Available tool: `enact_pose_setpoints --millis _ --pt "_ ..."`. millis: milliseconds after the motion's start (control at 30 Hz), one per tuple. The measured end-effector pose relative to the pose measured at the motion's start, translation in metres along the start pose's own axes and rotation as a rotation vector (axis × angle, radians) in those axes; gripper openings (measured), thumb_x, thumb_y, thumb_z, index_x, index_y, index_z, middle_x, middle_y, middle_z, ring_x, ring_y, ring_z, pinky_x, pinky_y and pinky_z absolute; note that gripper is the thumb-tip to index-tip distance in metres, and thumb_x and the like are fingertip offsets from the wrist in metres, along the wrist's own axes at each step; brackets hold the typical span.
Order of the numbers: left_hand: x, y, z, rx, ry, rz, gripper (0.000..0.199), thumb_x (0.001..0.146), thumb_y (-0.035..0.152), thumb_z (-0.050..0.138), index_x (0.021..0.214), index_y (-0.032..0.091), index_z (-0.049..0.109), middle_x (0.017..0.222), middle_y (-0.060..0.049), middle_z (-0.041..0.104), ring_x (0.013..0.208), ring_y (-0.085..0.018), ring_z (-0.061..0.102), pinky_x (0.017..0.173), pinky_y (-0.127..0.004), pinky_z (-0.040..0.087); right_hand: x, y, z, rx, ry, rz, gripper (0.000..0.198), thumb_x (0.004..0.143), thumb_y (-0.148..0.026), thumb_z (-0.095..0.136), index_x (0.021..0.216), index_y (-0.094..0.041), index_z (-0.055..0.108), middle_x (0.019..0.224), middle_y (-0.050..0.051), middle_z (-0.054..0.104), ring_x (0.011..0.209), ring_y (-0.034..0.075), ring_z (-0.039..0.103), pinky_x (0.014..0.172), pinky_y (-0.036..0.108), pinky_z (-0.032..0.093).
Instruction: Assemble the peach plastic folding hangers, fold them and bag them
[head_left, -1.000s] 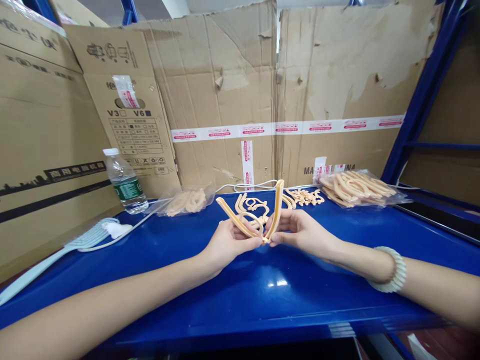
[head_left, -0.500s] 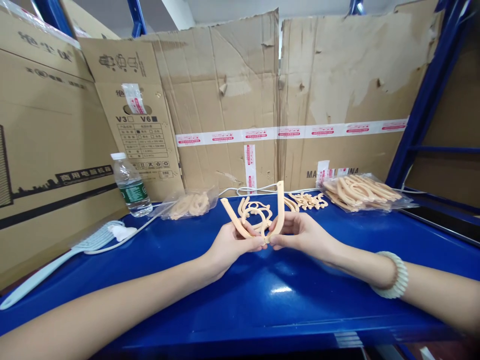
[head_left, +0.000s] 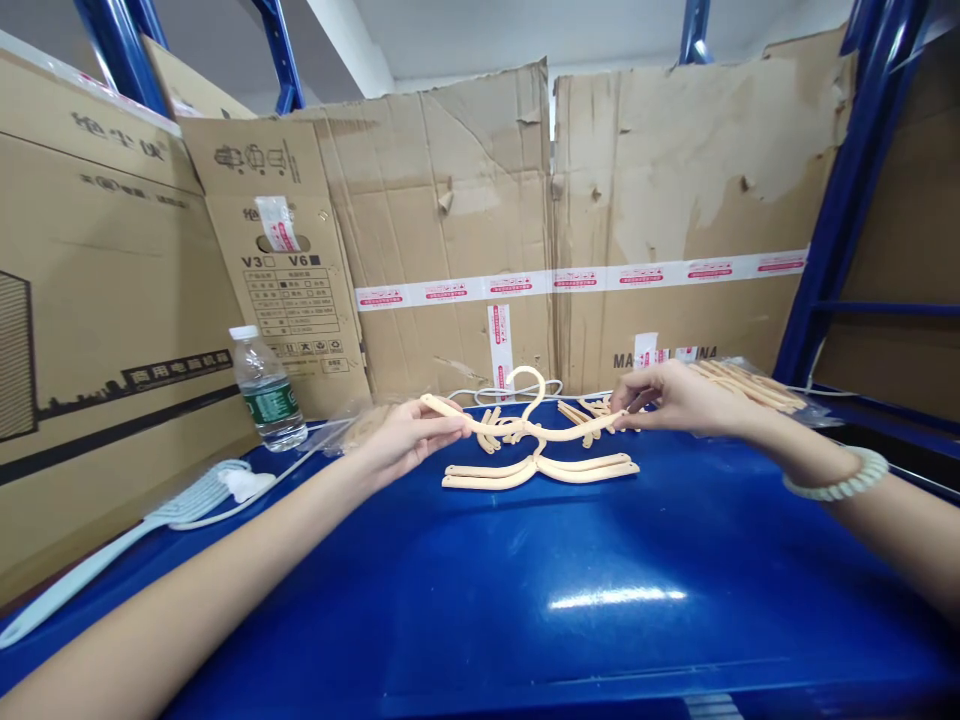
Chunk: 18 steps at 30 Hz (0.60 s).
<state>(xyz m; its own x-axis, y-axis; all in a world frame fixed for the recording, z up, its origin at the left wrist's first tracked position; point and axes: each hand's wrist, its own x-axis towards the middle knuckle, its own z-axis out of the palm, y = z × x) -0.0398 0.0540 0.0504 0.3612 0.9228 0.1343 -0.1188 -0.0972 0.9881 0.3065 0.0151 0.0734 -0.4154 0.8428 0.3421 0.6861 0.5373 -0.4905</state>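
Lying nearest, off to the left of the left hand [head_left: 409, 437], there's a blue brush [head_left: 196, 492] on the surface [head_left: 480, 600]. Between the two hands and a touch nearer is a flat stack [head_left: 537, 464] that looks like a couple of hangers, though I can't tell the count.

The held hanger [head_left: 526, 428] is up between the hands, arms spread wide, hook on top. Left hand's fingers are pinched closed on one arm; right hand [head_left: 666, 397], with a bracelet [head_left: 847, 488] on the wrist, pinches the other arm's tip.

My read: the step here is opening out and squaring up that hanger. The next move probably calls for both hands level and a light grip, so the hook doesn't snag.

Beyond the hands: loose parts [head_left: 589, 436], a bag [head_left: 361, 430] behind the left one, a bottle [head_left: 270, 402] further left, another bag [head_left: 756, 386] past the right, then cardboard [head_left: 450, 215].
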Motion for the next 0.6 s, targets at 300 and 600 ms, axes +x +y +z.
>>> enact_pose_setpoints --millis 300,600 --pt "-0.002 0.018 -0.021 1.009 -0.411 0.354 0.018 0.076 0.032 0.070 0.078 0.015 0.064 0.075 -0.001 0.068 0.069 -0.014 0.063 0.062 -0.021 0.046 -0.001 0.000 0.003 -0.153 -0.254 -0.116 0.019 0.072 -0.035 0.068 0.074 -0.017 0.068 0.078 0.003 0.068 0.070 0.015 0.060 0.061 0.026 0.044" --pt "-0.004 0.010 -0.016 1.275 -0.574 0.530 0.015 0.080 0.032 0.066 0.077 0.017 0.067 0.083 -0.002 0.063 0.077 -0.015 0.059 0.070 -0.025 0.042 0.001 0.003 0.011 -0.177 -0.393 -0.081 0.022 0.071 -0.039 0.071 0.071 -0.017 0.072 0.069 0.003 0.069 0.065 0.017 0.060 0.062 0.028 0.043"
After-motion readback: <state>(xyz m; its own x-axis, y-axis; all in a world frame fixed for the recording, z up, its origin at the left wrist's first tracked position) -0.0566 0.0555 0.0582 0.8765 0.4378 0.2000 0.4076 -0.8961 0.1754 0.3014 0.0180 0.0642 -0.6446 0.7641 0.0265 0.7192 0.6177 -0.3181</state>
